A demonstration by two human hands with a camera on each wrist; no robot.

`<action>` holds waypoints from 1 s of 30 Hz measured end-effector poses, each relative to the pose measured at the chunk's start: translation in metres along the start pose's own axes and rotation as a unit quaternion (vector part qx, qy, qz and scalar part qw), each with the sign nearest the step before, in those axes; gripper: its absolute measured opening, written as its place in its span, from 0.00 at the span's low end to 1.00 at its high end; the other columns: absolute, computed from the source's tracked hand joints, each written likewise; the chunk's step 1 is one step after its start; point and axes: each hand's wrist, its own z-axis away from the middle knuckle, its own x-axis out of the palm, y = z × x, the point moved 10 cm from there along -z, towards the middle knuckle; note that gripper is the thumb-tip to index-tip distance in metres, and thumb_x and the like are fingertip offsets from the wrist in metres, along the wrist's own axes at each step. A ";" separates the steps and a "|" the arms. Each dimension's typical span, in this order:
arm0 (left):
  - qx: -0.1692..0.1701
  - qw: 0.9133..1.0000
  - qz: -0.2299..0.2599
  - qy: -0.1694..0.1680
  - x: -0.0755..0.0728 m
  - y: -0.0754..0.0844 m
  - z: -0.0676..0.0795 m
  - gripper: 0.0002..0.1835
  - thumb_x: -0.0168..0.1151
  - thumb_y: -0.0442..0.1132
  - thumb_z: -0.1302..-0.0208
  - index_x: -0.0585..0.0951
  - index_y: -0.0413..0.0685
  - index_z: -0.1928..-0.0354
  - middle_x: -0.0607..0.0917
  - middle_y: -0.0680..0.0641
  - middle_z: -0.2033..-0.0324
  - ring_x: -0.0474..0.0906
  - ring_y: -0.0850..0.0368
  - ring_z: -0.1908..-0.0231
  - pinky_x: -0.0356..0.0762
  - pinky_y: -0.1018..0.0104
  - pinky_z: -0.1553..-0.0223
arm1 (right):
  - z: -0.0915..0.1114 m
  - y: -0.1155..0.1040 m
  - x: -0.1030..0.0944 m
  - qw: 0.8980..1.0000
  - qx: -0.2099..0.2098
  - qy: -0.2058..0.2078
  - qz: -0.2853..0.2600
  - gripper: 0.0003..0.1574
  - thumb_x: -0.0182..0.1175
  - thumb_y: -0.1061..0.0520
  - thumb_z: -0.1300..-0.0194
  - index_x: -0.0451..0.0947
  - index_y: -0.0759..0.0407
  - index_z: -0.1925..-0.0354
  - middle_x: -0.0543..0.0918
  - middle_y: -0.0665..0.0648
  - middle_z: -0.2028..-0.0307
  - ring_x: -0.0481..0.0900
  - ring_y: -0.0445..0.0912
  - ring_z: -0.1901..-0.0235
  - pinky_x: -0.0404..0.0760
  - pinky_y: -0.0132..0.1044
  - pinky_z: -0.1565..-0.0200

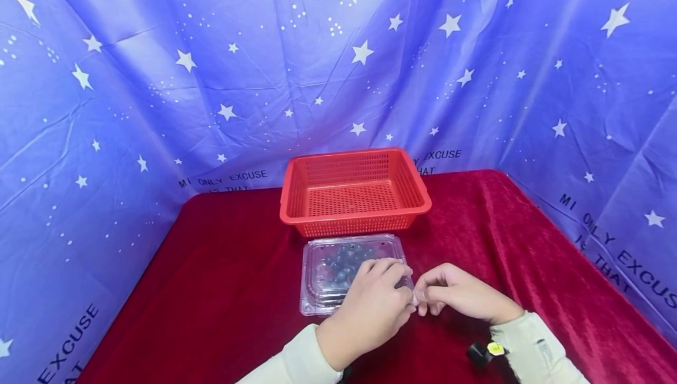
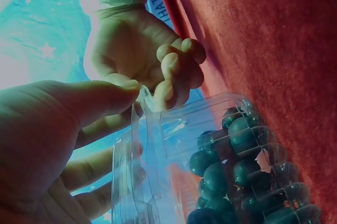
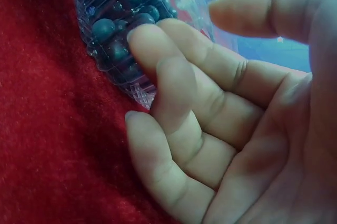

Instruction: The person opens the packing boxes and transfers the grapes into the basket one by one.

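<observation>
On the red velvet worktop point(image 1: 227, 266), a clear rectangular plastic box point(image 1: 317, 275) of dark round berries point(image 1: 346, 261) is lying lid-up, long axis seemingly running left to right, before a red perforated plastic basket point(image 1: 359, 219). Your left hand point(image 1: 372, 301) is gripping the box's right edge; your right hand point(image 1: 460, 293) is crooking its fingers there, any pinching unclear. You're likely best pressing the box flat, easing that edge gently.

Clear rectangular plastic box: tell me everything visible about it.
The clear rectangular plastic box lies flat on the dark red velvet-like cloth, on the near side of the red perforated plastic basket. Its lid looks lowered; whether it is latched can't be told. The walls are ridged, the rim flanged, and round dark fruit shows inside. The left hand grips its right side; the right hand is at that edge, contact unclear.
</observation>
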 end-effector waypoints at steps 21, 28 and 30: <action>-0.005 1.000 -0.005 0.015 -0.001 0.003 0.000 0.06 0.76 0.53 0.41 0.90 0.64 0.71 0.85 0.57 0.49 0.78 0.58 0.43 0.79 0.55 0.45 | 0.000 0.002 0.004 0.999 -0.006 -0.029 -0.038 0.12 0.56 0.66 0.29 0.87 0.63 0.61 0.89 0.64 0.71 0.82 0.39 0.76 0.85 0.40 0.73; -0.003 1.000 -0.016 0.022 -0.003 0.004 0.000 0.07 0.76 0.54 0.43 0.90 0.65 0.72 0.85 0.58 0.50 0.79 0.59 0.45 0.79 0.56 0.46 | -0.001 0.002 0.005 0.998 -0.010 -0.031 -0.045 0.12 0.56 0.66 0.29 0.86 0.67 0.62 0.89 0.64 0.72 0.82 0.40 0.77 0.85 0.39 0.73; -0.003 1.000 -0.015 0.023 -0.003 0.004 0.000 0.06 0.76 0.54 0.43 0.90 0.65 0.72 0.85 0.58 0.50 0.79 0.59 0.45 0.79 0.57 0.46 | -0.001 0.001 0.005 0.998 -0.014 -0.031 -0.045 0.12 0.56 0.66 0.30 0.86 0.67 0.63 0.89 0.64 0.72 0.83 0.41 0.77 0.84 0.39 0.74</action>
